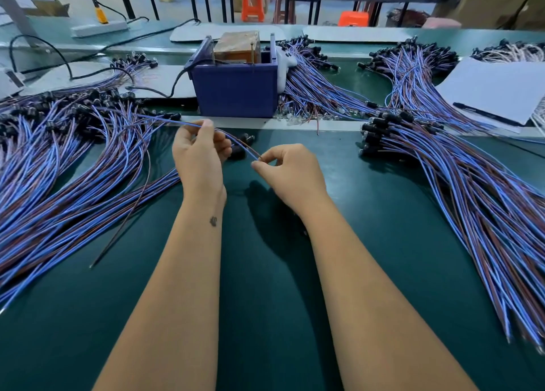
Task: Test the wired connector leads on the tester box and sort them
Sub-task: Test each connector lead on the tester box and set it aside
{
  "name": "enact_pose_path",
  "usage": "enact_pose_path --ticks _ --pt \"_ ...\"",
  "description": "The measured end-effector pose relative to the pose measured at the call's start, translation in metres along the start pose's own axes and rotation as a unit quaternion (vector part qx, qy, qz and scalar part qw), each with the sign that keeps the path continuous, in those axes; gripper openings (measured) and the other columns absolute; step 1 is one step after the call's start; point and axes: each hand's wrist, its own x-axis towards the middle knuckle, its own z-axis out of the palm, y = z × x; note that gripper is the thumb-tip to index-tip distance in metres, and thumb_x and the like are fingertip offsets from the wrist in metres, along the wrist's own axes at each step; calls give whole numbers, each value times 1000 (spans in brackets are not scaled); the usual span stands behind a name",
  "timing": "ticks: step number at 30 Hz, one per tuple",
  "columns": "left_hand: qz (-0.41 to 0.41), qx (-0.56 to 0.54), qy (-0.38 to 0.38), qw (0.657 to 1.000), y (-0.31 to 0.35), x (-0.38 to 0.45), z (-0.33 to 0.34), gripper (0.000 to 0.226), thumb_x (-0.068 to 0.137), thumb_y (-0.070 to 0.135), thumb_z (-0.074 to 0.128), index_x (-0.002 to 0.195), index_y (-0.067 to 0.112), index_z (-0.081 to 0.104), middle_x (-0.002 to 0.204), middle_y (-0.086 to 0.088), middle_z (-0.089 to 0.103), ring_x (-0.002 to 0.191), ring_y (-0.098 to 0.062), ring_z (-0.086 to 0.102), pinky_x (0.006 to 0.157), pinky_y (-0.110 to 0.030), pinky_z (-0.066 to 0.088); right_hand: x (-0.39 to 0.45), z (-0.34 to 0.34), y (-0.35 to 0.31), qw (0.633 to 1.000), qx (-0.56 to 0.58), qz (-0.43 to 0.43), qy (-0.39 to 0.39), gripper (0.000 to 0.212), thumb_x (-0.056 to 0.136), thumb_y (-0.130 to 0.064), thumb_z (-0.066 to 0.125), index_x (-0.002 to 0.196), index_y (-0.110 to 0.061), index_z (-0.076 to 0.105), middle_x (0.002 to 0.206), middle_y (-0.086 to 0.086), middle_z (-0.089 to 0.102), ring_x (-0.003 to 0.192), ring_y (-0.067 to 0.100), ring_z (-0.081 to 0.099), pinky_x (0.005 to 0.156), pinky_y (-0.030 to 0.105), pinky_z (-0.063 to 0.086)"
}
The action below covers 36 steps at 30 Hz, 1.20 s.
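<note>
One blue-and-brown lead [236, 144] stretches between my hands above the green mat. My left hand [200, 157] pinches it between thumb and fingertips near its middle. My right hand [290, 173] pinches its bare wire end at the fingertips. The lead's far end runs left into a big heap of leads with black connectors [67, 154]. The blue tester box [236, 86], with a brown block and two brass pins on top, stands just beyond my hands. A second large heap of leads [460, 184] fans out on the right.
More lead heaps lie behind the box [312, 78] and at the far right [418, 63]. White paper with a black pen [483, 114] sits at the right edge. A black cable [174, 86] runs from the box to a power strip [98, 27]. Two loose black connectors [244, 142] lie by my left hand.
</note>
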Motion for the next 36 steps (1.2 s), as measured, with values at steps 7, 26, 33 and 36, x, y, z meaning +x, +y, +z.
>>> enact_pose_path --ticks 7,26,33,36 --pt "91 178 -57 978 -6 -5 1 15 93 13 57 80 20 58 61 9 63 53 -7 57 54 -19 47 -1 -12 4 970 -117 -19 213 17 97 -30 54 100 -23 69 79 1 67 70 25 50 52 29 26" --pt "228 493 -396 740 -36 -91 48 15 80 9 58 69 18 55 77 -8 67 78 -34 58 56 -36 35 12 -58 26 933 166 79 310 38 82 6 46 84 -22 70 85 -3 69 92 20 68 84 31 52" --pt "333 425 -491 683 -45 -124 65 20 78 2 62 93 14 71 90 -4 68 91 -30 58 67 -41 49 10 -115 65 967 25 86 240 42 81 5 45 85 -22 76 82 -4 70 78 10 63 68 20 48" --pt "330 392 -574 639 -49 -135 72 44 77 -9 53 112 13 71 108 -2 70 107 -28 57 83 -40 49 8 -147 75 973 -24 73 216 40 83 4 49 87 -24 77 71 -9 66 60 -3 54 59 17 39"
